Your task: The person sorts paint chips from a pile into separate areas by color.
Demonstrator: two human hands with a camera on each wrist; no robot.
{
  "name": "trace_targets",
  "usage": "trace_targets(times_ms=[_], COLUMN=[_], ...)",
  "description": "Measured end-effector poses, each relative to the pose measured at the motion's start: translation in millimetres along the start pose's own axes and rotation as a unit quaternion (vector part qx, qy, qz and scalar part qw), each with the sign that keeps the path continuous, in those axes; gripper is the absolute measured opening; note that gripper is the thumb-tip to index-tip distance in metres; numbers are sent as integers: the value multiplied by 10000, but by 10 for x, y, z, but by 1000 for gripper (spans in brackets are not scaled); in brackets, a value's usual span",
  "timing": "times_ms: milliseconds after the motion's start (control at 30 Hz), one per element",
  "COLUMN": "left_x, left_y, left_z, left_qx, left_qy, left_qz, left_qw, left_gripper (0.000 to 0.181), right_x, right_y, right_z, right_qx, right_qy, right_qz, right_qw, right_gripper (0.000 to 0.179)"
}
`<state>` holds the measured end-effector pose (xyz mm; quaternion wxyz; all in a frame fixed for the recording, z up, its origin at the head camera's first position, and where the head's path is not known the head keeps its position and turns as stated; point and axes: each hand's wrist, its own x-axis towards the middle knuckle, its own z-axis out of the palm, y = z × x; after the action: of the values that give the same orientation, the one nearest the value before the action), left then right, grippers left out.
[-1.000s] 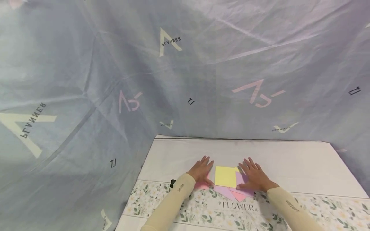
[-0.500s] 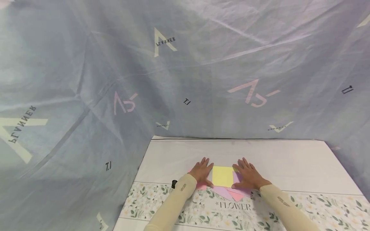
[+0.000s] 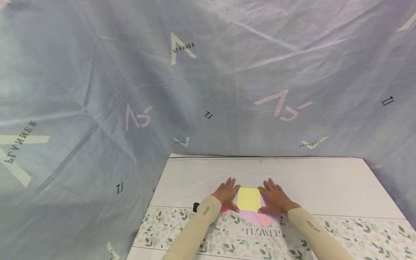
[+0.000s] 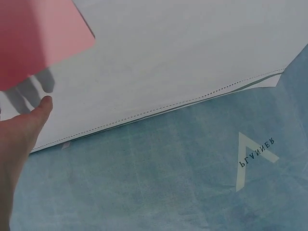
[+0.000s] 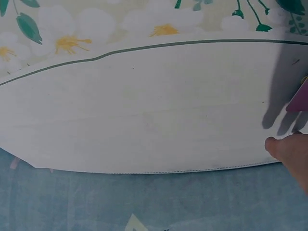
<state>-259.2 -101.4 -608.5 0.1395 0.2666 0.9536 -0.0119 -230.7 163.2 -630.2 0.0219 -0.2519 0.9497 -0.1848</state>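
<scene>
A yellow paper square (image 3: pixel 248 199) lies flat on the table between both hands in the head view. My left hand (image 3: pixel 227 194) is spread at its left edge, thumb and index fingertip right at the paper. At the opposite edge, my right hand (image 3: pixel 275 198) has its fingers extended, thumb and index tip also at the border. Lilac paper (image 3: pixel 247 217) and pink paper (image 3: pixel 264 220) stick out below the yellow square. Another pink sheet (image 4: pixel 43 38) lies by the left hand, partly hidden under it in the head view. A purple corner (image 5: pixel 299 100) shows beside the right hand's fingers.
A small black object (image 3: pixel 195 207) sits left of the left forearm. The white tablecloth (image 3: pixel 312 184) carries a floral band with the word FLOWER. Grey-blue printed fabric (image 3: pixel 227 90) hangs behind the table and along its left side.
My right hand has moved left, from over the purple papers to the yellow square's right edge. My left hand stays at the left edge. The head view has shifted slightly.
</scene>
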Motion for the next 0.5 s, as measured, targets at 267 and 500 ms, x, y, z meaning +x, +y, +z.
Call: trace_targets(times_ms=[267,500], left_x=[30,2], left_y=[-17,8], left_z=[43,2], left_qx=[-264,-320], left_qy=[-6,-17], left_qz=[-103,-80], left_qw=[9996,9995], left_gripper=[111,112], right_x=[-13,0], right_y=[-2,14], right_z=[-5,-1], right_qx=[7,81], right_qy=[178,98], right_qz=[-198,-103], right_qw=[9996,9999], right_gripper=[96,98])
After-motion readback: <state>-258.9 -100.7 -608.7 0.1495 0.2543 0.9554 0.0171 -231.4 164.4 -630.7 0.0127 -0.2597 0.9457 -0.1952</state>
